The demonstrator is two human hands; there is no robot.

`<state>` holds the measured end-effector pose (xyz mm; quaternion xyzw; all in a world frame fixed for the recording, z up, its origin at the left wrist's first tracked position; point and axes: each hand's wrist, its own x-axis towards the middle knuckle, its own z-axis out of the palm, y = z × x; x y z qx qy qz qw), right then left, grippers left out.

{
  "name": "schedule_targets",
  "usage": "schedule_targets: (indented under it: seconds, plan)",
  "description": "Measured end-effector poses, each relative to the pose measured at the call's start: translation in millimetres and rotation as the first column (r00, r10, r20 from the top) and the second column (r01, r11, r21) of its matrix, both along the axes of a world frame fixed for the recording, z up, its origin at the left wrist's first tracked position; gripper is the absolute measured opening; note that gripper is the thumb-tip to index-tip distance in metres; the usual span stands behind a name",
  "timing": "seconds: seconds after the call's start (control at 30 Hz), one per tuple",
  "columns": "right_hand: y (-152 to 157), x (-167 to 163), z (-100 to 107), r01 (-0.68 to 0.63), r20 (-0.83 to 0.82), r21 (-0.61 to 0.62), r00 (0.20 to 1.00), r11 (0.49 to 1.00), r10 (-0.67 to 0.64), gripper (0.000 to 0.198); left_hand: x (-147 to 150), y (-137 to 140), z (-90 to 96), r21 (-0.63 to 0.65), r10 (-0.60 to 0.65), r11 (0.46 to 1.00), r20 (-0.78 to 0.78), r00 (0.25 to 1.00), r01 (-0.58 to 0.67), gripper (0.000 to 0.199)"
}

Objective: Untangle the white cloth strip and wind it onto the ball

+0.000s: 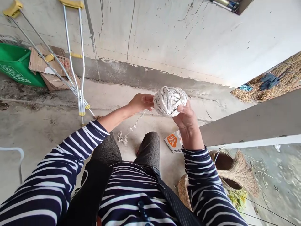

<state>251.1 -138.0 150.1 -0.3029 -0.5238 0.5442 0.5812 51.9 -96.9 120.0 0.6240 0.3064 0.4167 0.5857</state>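
A ball of flat white cord (168, 100), wound in many crossing layers, is held up in front of me at about chest height. My right hand (187, 117) grips it from below and the right side, the thumb pressed on its near face. At the ball's left side is my left hand (143, 103), its fingers curled and closed. A loose strand of cord (131, 128) runs from beneath the left hand down to the floor, where its lower part lies in a tangled heap. The exact pinch of my left fingers on it is partly hidden.
Crutches (81, 62) lean on the wall at left, by a green bin (21, 67) and torn cardboard (50, 61). A printed card (173, 142) lies near my feet. On the right are a straw broom (242, 174), a basket (184, 191) and a low ledge (254, 122).
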Motion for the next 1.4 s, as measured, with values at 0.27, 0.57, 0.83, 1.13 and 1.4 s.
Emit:
schedule_targets:
  seconds: [0.27,0.57,0.83,1.13,1.4]
  plan:
    - [3,3,-13,-0.02,0.091,0.017,0.996,1.0,0.019,0.062,4,-2,-11.0,0.122,0.052,0.992,-0.132,0.99,-0.036,0.023]
    - [-5,-3,-38,0.017,0.052,-0.009,0.998,1.0,-0.016,0.069,-6,-1,-50.9,0.033,0.11,0.994,-0.263,0.959,-0.105,0.021]
    - [-17,-18,-39,0.028,0.023,-0.031,0.999,0.999,-0.028,0.074,-9,14,-49.8,0.341,0.436,0.887,-0.392,0.81,-0.313,0.032]
    - [-37,-19,-35,0.067,-0.123,-0.043,0.99,0.997,-0.072,0.071,-2,9,-41.6,0.421,0.422,0.872,-0.392,0.817,-0.249,0.029]
    - [-53,-12,-46,0.114,-0.095,-0.072,0.988,0.991,-0.121,0.073,-3,-1,-90.1,0.155,0.354,0.935,-0.354,0.866,-0.319,0.028]
